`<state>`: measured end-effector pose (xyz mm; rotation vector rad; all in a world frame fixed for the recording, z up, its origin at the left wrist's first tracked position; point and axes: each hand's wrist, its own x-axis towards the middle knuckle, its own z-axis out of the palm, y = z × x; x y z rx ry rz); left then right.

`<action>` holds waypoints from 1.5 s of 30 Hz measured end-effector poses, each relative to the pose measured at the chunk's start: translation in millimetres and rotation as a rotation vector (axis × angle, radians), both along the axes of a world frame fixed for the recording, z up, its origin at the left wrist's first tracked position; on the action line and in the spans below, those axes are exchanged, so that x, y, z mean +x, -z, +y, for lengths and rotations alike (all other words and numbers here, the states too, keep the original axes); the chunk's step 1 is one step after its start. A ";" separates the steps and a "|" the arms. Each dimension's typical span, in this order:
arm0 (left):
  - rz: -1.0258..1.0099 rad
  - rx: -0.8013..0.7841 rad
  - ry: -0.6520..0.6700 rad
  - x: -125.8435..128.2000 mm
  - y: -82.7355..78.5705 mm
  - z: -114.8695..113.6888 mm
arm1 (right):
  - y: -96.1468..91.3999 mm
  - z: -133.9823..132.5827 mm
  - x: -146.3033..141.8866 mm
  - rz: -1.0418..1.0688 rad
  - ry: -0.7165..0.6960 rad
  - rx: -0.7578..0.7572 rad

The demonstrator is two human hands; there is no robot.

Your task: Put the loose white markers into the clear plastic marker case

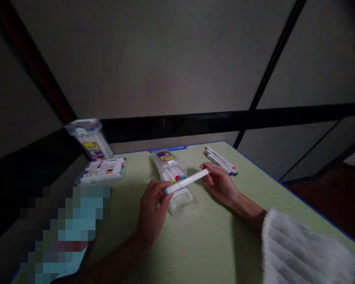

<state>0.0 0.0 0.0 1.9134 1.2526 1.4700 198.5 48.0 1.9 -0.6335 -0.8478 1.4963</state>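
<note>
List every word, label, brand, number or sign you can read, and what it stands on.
No text can be read.
Upright box: print too blurred.
Flat box: print too blurred.
Open box: print too small and blurred.
Loose markers: any print too small.
Held marker: no print can be made out.
Pale blue item: mostly pixelated.

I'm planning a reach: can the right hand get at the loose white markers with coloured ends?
Probably yes: the right hand is close beside the loose white markers, with nothing visible between, though it holds one end of the white blue-tipped marker.
</note>
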 end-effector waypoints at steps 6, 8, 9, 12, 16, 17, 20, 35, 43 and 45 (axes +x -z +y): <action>-0.033 -0.009 -0.004 1.7 -0.5 3.3 | -1.0 0.6 -0.5 -0.017 -0.021 0.022; -0.042 -0.010 -0.006 1.6 -0.5 2.9 | -0.3 0.8 -0.4 -0.024 -0.027 0.029; -0.046 -0.009 -0.005 1.5 -0.5 2.7 | 0.0 0.8 -0.4 -0.027 -0.029 0.033; -0.042 -0.008 -0.002 1.3 -0.7 2.3 | 0.4 0.6 -0.6 -0.029 -0.029 0.040; -0.029 -0.006 -0.003 1.3 -1.1 2.4 | -0.4 0.3 -0.9 -0.028 -0.025 0.029; -0.031 -0.006 -0.002 1.4 -1.1 2.4 | -0.6 0.3 -0.9 -0.028 -0.025 0.026; -0.050 -0.008 0.007 1.6 -0.5 2.5 | -1.0 0.3 -0.7 -0.028 -0.024 0.017; -0.060 -0.039 0.019 1.1 0.3 3.1 | -2.9 -0.8 -2.4 -0.014 0.000 -0.016; -0.053 -0.096 -0.010 0.4 -0.6 1.8 | -3.8 -1.3 -3.2 -0.020 0.024 -0.021; -0.065 -0.093 -0.013 0.4 -1.7 1.6 | -3.4 -1.2 -3.3 -0.023 0.032 -0.011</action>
